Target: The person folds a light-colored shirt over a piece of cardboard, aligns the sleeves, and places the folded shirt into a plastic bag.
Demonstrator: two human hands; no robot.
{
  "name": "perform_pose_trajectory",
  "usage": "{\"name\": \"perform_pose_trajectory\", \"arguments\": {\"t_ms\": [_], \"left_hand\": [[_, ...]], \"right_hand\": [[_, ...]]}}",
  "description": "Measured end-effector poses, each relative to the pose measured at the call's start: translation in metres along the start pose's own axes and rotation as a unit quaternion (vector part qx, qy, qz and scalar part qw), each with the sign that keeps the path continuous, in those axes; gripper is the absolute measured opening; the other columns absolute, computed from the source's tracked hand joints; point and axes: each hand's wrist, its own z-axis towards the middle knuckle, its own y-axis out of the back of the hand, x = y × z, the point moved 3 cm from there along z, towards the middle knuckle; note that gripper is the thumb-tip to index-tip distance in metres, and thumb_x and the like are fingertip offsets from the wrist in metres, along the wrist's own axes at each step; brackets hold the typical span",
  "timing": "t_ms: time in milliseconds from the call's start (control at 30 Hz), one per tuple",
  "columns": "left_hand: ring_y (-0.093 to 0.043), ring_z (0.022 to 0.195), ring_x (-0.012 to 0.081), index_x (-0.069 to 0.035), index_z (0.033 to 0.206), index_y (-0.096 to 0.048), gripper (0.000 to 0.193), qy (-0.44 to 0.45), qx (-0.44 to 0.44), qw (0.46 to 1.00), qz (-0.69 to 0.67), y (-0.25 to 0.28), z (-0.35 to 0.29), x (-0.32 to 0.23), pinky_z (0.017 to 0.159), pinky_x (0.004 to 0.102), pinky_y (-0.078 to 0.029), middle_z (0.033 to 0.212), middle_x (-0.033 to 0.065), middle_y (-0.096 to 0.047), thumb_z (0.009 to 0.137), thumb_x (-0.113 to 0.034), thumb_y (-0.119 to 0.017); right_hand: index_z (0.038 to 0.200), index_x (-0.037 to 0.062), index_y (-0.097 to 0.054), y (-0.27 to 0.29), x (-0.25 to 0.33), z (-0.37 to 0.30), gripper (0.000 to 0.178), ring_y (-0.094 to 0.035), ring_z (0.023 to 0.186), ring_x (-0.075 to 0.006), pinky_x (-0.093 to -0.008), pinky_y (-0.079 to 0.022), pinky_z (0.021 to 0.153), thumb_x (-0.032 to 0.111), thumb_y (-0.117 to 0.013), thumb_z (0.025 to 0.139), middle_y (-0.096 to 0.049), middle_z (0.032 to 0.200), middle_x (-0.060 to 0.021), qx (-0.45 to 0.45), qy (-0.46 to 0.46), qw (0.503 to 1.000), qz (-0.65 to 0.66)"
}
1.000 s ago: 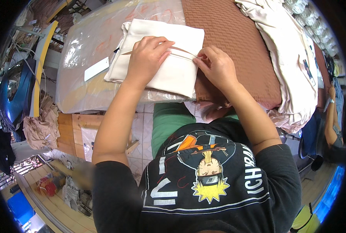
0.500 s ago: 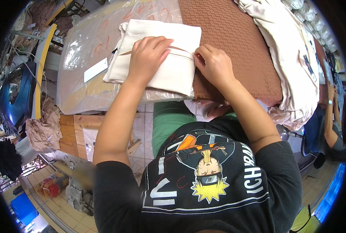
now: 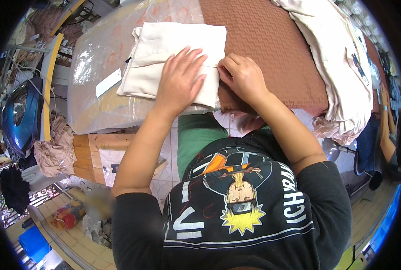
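A cream folded garment (image 3: 189,37) lies across the plastic-wrapped part of the work surface, its right edge at the brown cloth. Flat on its middle rests my left hand (image 3: 181,81), fingers stretched and a little apart. My right hand (image 3: 244,76) pinches the garment's right edge, where the fold line across it ends; the thumb and forefinger meet there. A white tag (image 3: 109,83) sticks out from the garment's left side and lies on the plastic. The layers under my left palm are hidden.
Clear plastic (image 3: 90,67) covers the surface on the left, and brown zigzag-textured cloth (image 3: 272,58) covers the right. More cream garments (image 3: 333,58) are heaped along the right edge. A yellow-edged board (image 3: 52,85) stands at the left. Beige cloth (image 3: 54,150) hangs below it.
My left hand has slid toward me and flattened, its fingers spreading. The brown gap along the fold has closed. My right hand, still at the edge, appears slightly further left.
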Motion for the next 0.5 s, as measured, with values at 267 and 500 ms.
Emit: {"name": "perform_pose_trajectory", "arguments": {"t_ms": [267, 500], "left_hand": [[-0.023, 0.14, 0.0355, -0.017, 0.141, -0.041, 0.071, 0.046, 0.064, 0.997, -0.006, -0.039, 0.0, 0.01, 0.11, 0.0572, -0.02, 0.148, 0.0069, -0.035, 0.079, -0.034, -0.07], [-0.041, 0.128, 0.0288, -0.019, 0.12, -0.059, 0.047, -0.009, 0.01, 1.0, 0.026, -0.029, -0.001, 0.0, 0.104, 0.0565, -0.029, 0.129, 0.003, -0.051, 0.075, -0.025, -0.073]], "right_hand": [[0.077, 0.0083, -0.056, -0.003, 0.012, -0.015, 0.009, -0.06, 0.069, -0.0245, -0.0373, -0.041, 0.063, 0.013, -0.064, 0.076, -0.058, 0.073, -0.0064, 0.0, -0.019, 1.0, 0.014], [0.078, 0.0087, -0.06, 0.012, 0.006, -0.016, 0.009, -0.06, 0.072, -0.0265, -0.0381, -0.041, 0.068, 0.017, -0.064, 0.076, -0.061, 0.076, -0.0061, 0.045, -0.083, 0.991, 0.097]]}}
